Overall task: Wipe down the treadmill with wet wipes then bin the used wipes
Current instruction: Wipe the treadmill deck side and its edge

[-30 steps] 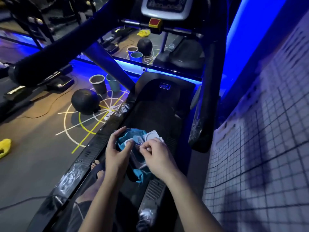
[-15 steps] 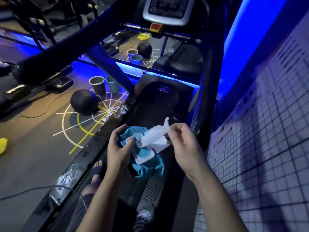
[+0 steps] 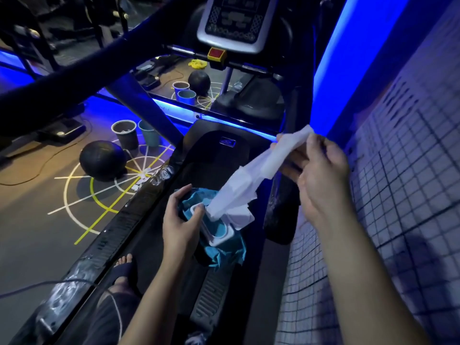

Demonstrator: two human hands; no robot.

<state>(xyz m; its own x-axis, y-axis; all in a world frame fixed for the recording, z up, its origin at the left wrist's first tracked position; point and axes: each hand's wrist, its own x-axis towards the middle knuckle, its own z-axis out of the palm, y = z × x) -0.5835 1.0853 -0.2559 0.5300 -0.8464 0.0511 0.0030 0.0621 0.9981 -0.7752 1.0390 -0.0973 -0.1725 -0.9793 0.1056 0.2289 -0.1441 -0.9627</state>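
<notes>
1. The wipe is white, crumpled and pulled out long in mid-air, slanting from lower left to upper right. Its bottom end sits in the opening of the pack and its top end is in the right hand.
2. On the right hand the fingers are curled in and pinching the top end of the wipe. They've got nothing else in them.
3. The left hand grips the blue pack from the left side, fingers wrapped round it and thumb lying up by the opening. The pack's white lid is flipped open toward the right.
4. Hands, pack and wipe are all in the air above the dark belt of the treadmill, about mid-deck between the side rails.
5. Up top is the grey console, with a red button just under it.
6. A foot in a dark sandal shows lower left of the pack, close to the left rail.
7. On the floor to the left, two bins stand side by side. A dark ball sits just in front of them on white and yellow line markings.
8. On the right there's a tiled wall with a bright blue light strip running up beside it.
</notes>
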